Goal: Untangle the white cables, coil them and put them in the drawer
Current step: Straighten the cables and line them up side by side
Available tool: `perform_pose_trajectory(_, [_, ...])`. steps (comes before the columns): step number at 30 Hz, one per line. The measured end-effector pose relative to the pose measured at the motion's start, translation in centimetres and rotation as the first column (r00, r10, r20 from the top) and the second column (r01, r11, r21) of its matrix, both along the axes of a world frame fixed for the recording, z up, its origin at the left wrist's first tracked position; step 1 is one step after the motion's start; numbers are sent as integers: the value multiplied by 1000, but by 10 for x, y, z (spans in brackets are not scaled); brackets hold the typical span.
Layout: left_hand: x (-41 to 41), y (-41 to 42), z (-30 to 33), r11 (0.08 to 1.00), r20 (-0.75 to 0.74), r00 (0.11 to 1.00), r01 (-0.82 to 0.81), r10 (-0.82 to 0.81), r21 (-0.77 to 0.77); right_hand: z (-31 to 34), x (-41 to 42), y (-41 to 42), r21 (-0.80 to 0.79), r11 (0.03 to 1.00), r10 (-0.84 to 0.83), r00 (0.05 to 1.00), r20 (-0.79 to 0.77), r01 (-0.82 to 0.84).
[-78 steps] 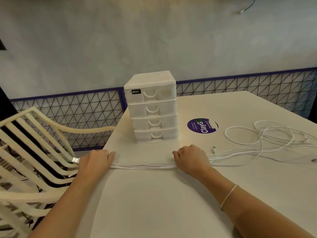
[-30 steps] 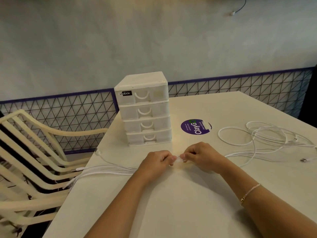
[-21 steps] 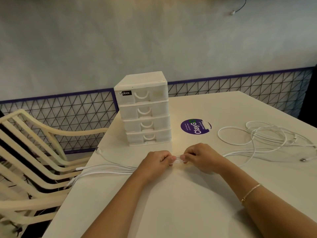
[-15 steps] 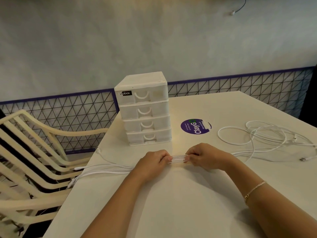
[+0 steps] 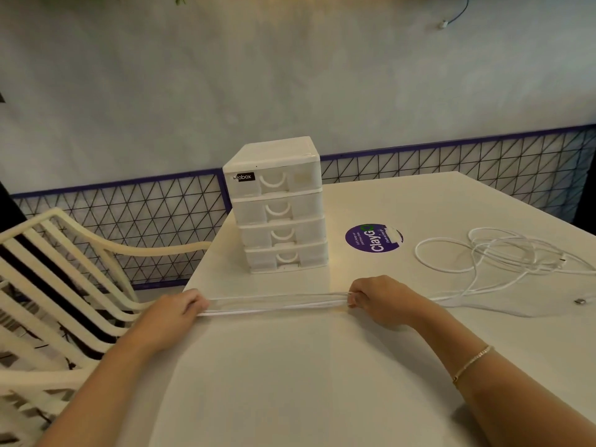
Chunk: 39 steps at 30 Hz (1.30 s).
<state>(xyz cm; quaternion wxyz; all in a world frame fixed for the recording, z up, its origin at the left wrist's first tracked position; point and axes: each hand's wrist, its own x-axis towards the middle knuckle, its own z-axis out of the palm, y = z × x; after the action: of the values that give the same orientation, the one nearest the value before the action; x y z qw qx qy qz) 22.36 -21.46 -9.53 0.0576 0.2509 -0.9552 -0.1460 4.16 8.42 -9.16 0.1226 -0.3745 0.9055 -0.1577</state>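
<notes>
A bundle of white cables [image 5: 277, 305] runs taut across the white table [image 5: 316, 375] between my two hands. My left hand [image 5: 174, 312] grips the bundle at the table's left edge. My right hand [image 5: 379, 298] grips it near the middle, fingers curled round the strands. Past my right hand the cables trail into a loose tangle [image 5: 503, 256] on the right, with a plug end [image 5: 579, 301] lying free. A white four-drawer box [image 5: 277, 204] stands behind the bundle, all drawers closed.
A round purple sticker [image 5: 373, 237] lies on the table to the right of the drawer box. A cream slatted chair [image 5: 64, 285] stands off the table's left edge. A wire mesh fence [image 5: 129, 217] and a wall run behind the table.
My hands were close together at the table's middle. My left hand has slid left along the bundle to the table's edge, stretching the cables straight, while my right hand stayed near the middle.
</notes>
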Motion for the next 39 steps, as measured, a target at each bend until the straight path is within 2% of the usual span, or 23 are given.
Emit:
perform_pose_trajectory(4, [12, -15, -2, 999, 19, 998, -52, 52, -11, 2, 9, -11, -9, 999, 40, 999, -30, -41])
perform_pose_trajectory(6, [7, -5, 3, 996, 25, 998, -49, 51, -75, 1, 9, -11, -25, 999, 44, 998, -48, -45])
perform_pose_trajectory(8, [-8, 18, 11, 989, -31, 999, -29, 25, -144, 1, 8, -9, -40, 998, 43, 997, -58, -45])
perform_pose_trajectory(10, [-32, 55, 17, 996, -147, 987, 50, -61, -78, 1, 8, -10, -58, 997, 41, 997, -60, -45])
perform_pose_trajectory(12, [-62, 98, 17, 976, -210, 955, 216, -210, 10, 1, 9, -12, -96, 995, 26, 997, -71, -33])
perform_pose_trajectory(15, [-93, 150, 6, 934, -144, 929, 352, -340, 64, -1, 11, -10, -158, 987, -12, 993, -118, -7])
perform_pose_trajectory(17, [-102, 162, 0, 937, -112, 940, 334, -322, 107, -3, 10, -6, -152, 988, -7, 990, -140, -15])
perform_pose_trajectory(20, [-104, 163, -3, 933, -43, 944, 330, -328, 144, 0, 5, -1, -156, 988, 8, 996, -94, -22])
perform_pose_trajectory(27, [-100, 163, 0, 939, 1, 939, 343, -343, 12, 4, -4, 0, -220, 975, -4, 999, -38, -5])
perform_pose_trajectory(30, [-100, 159, 1, 942, -39, 941, 336, -335, 5, 10, -10, 9, -106, 994, 8, 1000, -17, -9])
perform_pose_trajectory(33, [-99, 155, 0, 949, -80, 947, 315, -312, 33, 11, -12, 15, 20, 999, 47, 997, 69, -48])
perform_pose_trajectory(35, [-98, 153, 0, 949, -128, 946, 308, -298, 71, 12, -11, 16, 47, 995, 83, 993, 89, -87])
perform_pose_trajectory(37, [-96, 152, 2, 939, -161, 939, 325, -305, 114, 14, -10, 16, -21, 997, 82, 992, 92, -80])
perform_pose_trajectory(39, [-94, 155, 4, 917, -173, 922, 372, -347, 144, 14, -11, 15, -158, 987, 31, 996, 88, -16])
